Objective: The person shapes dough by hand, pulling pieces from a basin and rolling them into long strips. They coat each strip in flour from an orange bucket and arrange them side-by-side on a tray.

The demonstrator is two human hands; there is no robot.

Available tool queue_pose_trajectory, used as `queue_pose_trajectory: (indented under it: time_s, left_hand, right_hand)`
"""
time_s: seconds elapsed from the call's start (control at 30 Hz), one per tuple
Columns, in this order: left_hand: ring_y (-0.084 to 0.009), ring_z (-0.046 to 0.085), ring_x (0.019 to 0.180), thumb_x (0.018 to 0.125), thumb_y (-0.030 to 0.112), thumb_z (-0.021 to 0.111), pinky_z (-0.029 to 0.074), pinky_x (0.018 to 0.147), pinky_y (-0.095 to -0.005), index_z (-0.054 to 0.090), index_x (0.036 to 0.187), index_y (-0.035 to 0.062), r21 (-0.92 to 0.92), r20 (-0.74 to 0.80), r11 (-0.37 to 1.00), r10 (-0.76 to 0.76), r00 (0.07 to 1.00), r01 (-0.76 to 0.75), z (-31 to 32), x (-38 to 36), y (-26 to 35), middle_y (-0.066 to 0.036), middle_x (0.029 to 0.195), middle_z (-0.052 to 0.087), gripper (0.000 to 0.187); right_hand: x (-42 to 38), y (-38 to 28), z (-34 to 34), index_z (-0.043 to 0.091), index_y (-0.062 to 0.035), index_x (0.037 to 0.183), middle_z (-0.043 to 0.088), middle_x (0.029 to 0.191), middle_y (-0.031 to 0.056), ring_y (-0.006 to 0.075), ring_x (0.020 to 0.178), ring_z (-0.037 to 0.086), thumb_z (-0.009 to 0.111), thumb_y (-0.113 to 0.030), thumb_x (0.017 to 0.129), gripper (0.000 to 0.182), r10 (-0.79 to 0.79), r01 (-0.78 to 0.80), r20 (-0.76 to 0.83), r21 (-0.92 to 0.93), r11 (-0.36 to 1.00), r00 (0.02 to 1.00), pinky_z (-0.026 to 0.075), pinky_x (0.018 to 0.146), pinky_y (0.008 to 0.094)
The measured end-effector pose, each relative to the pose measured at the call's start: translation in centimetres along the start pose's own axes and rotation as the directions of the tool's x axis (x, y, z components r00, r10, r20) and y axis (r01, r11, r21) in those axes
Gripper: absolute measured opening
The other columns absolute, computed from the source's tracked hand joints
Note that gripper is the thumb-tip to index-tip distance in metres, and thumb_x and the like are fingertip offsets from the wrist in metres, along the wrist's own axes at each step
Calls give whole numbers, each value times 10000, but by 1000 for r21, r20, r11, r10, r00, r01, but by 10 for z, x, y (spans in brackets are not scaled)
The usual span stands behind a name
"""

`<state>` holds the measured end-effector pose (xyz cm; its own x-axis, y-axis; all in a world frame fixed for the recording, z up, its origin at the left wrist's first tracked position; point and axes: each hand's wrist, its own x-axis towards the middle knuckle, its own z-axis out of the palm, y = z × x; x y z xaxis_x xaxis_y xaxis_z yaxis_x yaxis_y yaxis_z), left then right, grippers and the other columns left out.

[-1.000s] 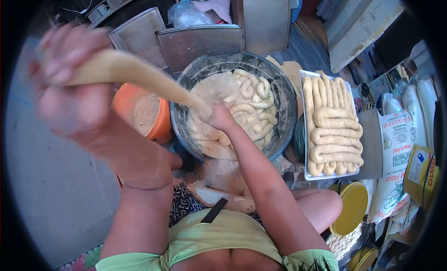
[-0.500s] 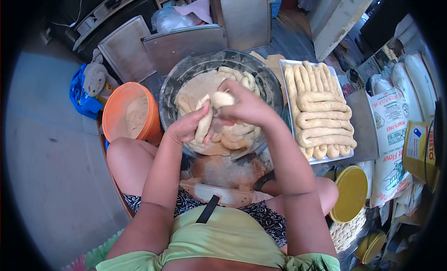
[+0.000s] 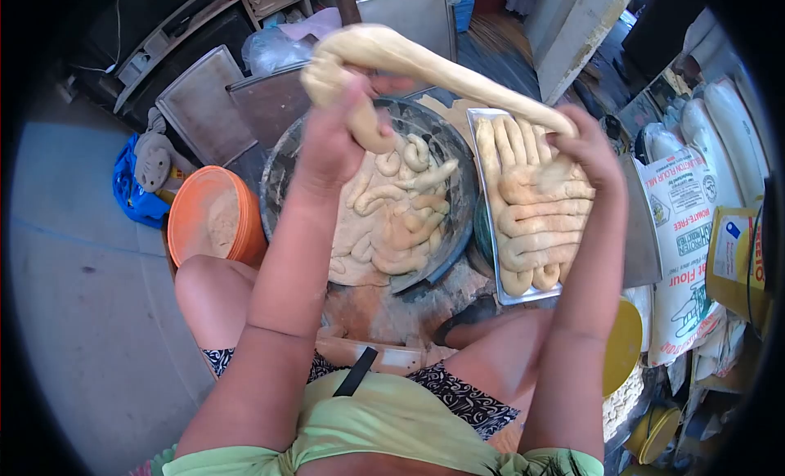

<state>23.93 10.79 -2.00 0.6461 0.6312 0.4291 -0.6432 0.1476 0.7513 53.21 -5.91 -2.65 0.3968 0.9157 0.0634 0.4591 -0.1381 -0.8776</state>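
Observation:
A long rope of pale dough (image 3: 446, 71) is stretched in the air between my two hands. My left hand (image 3: 335, 145) is closed around its thicker, folded part, slightly blurred by motion. Over the tray, my right hand (image 3: 589, 149) grips the thinner end. Below the dough stands a round dark basin (image 3: 276, 173), with coiled dough strips (image 3: 401, 218) lying on flour inside it. To its right is a metal tray (image 3: 496, 259) packed with dough ropes (image 3: 540, 226), some lengthwise and some laid across; my right arm hides part of it.
An orange bucket (image 3: 184, 202) holding flour stands left of the basin. Metal sheets (image 3: 200, 104) lean behind. On the right are a printed flour sack (image 3: 687, 255), a yellow lidded bucket (image 3: 623, 345) and a yellow container (image 3: 736, 251). My knees flank the basin's near side.
Both hands have risen from above the basin and spread apart, the right one moving to the tray. The dough is now drawn out long between them. The view has shifted slightly.

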Motion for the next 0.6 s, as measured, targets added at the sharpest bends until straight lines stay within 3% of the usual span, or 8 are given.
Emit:
queue_pose_trajectory:
  time_s: [0.1,0.2,0.23,0.3,0.37,0.43,0.47,0.6]
  left_hand:
    - [-185,571,980,828,291,646,487,711,-281,360,1349,65,547,-130,809,-172,976,215,3,-12,-37,-67,1079,587,636]
    - [-262,563,1036,827,341,632,434,888,-349,533,1195,51,744,3,641,-284,959,188,4,-26,-85,-132,1150,574,479]
    - [-290,558,1057,827,337,627,413,928,-365,578,1138,50,778,14,586,-375,927,225,4,-31,-100,-158,1172,566,426]
    - [-310,549,1066,824,329,624,412,930,-370,580,1130,54,850,56,497,-414,908,174,3,-39,-128,-173,1181,554,414]
    - [-330,541,1076,820,322,622,412,933,-374,581,1123,59,911,98,399,-457,884,105,-2,-48,-150,-188,1190,542,403]
    - [-345,533,1066,814,310,616,409,932,-392,584,1114,55,924,201,371,-254,946,-96,-5,-55,-163,-181,1184,534,395]
    - [-340,536,1049,813,313,614,412,916,-398,577,1109,46,950,98,307,-453,886,52,-7,-54,-162,-173,1165,527,400]
    - [-332,538,1033,812,308,614,426,882,-405,592,1070,49,951,22,280,-487,873,132,8,-43,-146,-168,1147,526,366]
  right_hand:
    - [13,28,-57,570,-31,937,547,790,-17,87,731,498,594,-38,708,230,18,-37,-100,-187,982,995,402,664,220]
    - [38,110,-83,607,-57,1013,612,879,73,189,850,577,597,-17,671,344,125,-201,-215,-386,900,969,433,782,295]
    - [43,136,-78,618,-89,1051,628,948,102,231,908,595,583,-36,678,378,160,-282,-277,-488,826,948,437,816,337]
    - [32,166,-43,625,-187,1103,588,1103,117,292,1056,545,517,-109,737,390,102,-283,-265,-858,428,959,408,886,442]
    - [25,226,-27,639,-220,1067,558,1145,88,281,1117,501,447,-159,785,347,97,-304,-333,-654,693,938,378,908,503]
    - [26,209,-26,642,-220,1051,562,1132,82,278,1115,502,435,-162,794,334,165,-389,-373,-673,629,913,384,902,498]
    - [24,196,-27,645,-219,1034,565,1120,75,275,1114,502,423,-166,804,325,230,-464,-408,-690,556,883,389,897,494]
    - [17,172,-41,650,-212,1014,567,1144,75,269,1120,508,430,-171,803,308,189,-621,-642,-556,553,743,400,882,497]
